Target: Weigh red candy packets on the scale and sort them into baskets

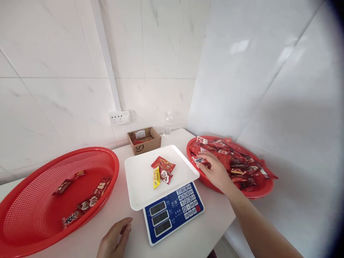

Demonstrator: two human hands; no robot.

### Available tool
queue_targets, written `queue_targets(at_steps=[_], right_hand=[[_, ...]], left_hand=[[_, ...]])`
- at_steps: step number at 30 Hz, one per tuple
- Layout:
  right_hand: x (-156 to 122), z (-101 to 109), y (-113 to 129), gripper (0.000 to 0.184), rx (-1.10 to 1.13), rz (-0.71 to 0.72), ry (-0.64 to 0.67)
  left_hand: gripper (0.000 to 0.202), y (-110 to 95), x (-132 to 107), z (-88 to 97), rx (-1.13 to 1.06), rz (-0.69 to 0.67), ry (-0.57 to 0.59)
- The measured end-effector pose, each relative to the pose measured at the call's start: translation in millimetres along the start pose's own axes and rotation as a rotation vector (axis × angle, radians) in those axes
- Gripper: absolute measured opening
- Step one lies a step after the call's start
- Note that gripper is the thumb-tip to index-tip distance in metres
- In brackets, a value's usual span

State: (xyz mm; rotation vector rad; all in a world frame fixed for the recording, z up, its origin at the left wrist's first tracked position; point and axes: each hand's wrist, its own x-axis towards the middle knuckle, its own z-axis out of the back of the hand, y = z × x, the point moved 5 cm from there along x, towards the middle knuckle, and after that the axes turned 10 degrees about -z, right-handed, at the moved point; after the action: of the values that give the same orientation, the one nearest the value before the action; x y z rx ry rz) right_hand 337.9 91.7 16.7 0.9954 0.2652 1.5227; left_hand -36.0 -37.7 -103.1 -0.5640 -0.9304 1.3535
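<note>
My right hand (216,171) reaches into the red basket (258,193) on the right, which is heaped with red snack packets. Its fingers pinch one red packet (199,161) at the basket's left rim. My left hand (114,240) rests on the white table near the front edge, fingers loosely curled, holding nothing. Between the hands stands a blue electronic scale (173,211) with a white weighing tray (139,179). Three packets lie on the tray: two red ones (163,165) and a yellow one (156,177).
A large red mesh basket (32,211) at the left holds several scattered packets (90,202). A small open cardboard box (145,141) and a clear plastic bottle (167,125) stand by the tiled wall. A white socket strip (120,117) is on the wall.
</note>
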Motion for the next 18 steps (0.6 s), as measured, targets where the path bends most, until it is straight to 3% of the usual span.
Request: queue_targets(at_steps=[6, 12, 15, 18], right_hand=[[-13, -55, 37, 0.037, -0.102, 0.018, 0.336], [-28, -74, 52, 0.048, -0.086, 0.009, 0.513], [-27, -66, 48, 0.048, -0.092, 0.015, 0.474], [-16, -42, 30, 0.045, -0.137, 0.017, 0.305]], left_hand=[[0.028, -6, -3, 2.4, 0.056, -0.058, -0.05], [0.025, -9, -5, 2.9, 0.064, -0.135, -0.042], [0.025, -11, -5, 3.6, 0.078, -0.154, -0.04], [0.025, -10, -5, 5.5, 0.09, -0.163, -0.043]])
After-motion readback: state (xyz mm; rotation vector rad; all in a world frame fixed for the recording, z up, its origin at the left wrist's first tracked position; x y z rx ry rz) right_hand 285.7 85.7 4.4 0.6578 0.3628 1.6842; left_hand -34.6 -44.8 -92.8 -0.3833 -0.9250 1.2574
